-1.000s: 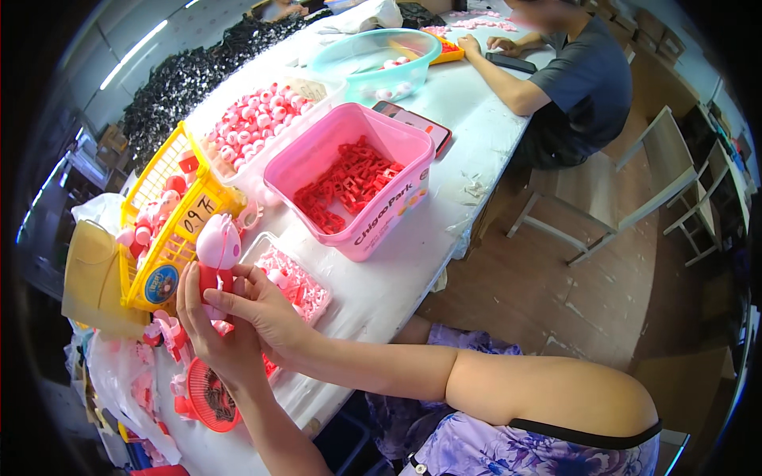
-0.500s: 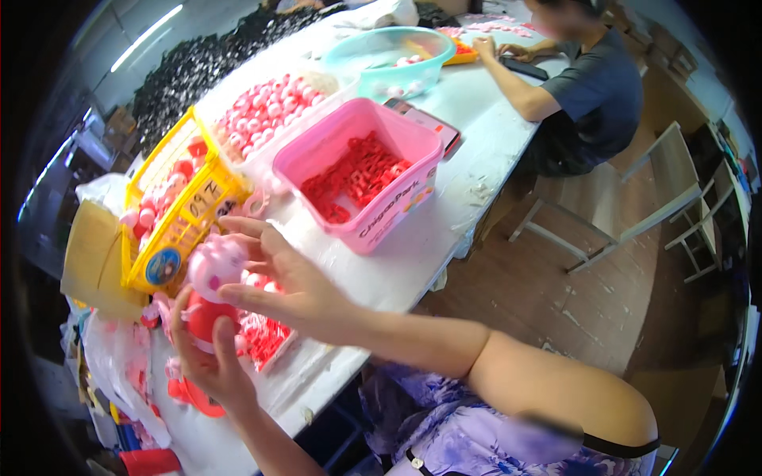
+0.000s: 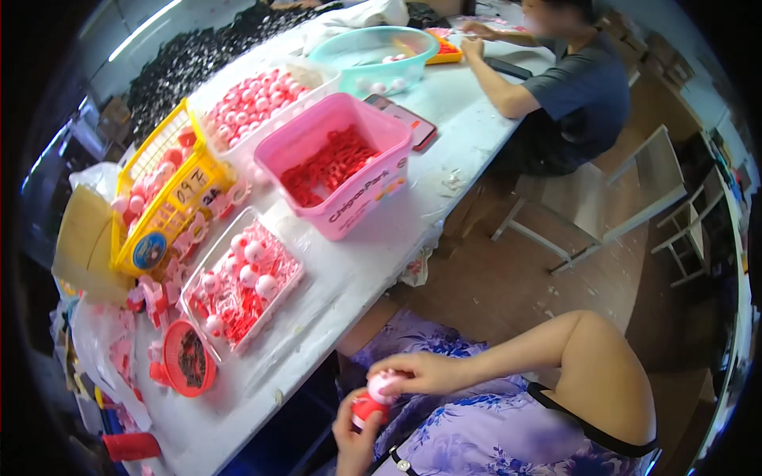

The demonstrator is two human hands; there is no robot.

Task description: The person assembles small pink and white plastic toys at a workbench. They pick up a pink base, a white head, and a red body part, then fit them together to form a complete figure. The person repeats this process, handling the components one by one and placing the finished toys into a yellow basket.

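Along the white table (image 3: 341, 293), close-packed containers, apt to spill or mix if caught by the sweep of a forearm (image 3: 508, 357). Toward the right-hand edge, a pink tub (image 3: 321, 218), possibly prone to scattering red pieces (image 3: 333, 166) if bumped. Past that edge, low over the lap (image 3: 452, 404), a pink-and-red toy (image 3: 382, 385), clamped between both hands: right hand (image 3: 425, 373) closed on the pale pink upper part, left hand (image 3: 353, 436) around the red lower part. Perhaps liable to drop into the lap or to the floor (image 3: 476, 293), given smooth-looking plastic and a fingertip hold; perhaps liable to sit crooked if pressed unevenly.

By count: one table; one black heap (image 3: 214, 71); one co-worker (image 3: 583, 103); two chairs (image 3: 647, 182); one teal basin (image 3: 349, 75); one whitish bin (image 3: 319, 91); one pink tub; one yellow basket (image 3: 178, 208); one clear tray (image 3: 278, 299); one round red basket (image 3: 171, 349); one orange tray (image 3: 448, 57); one phone (image 3: 421, 131); one dark flat device (image 3: 508, 69); one toy in hand. About seven loose balls (image 3: 266, 285) in the clear tray, partly overlapping. Bin balls (image 3: 258, 103), red pieces and dark bits (image 3: 193, 361) too many or too small for counting.
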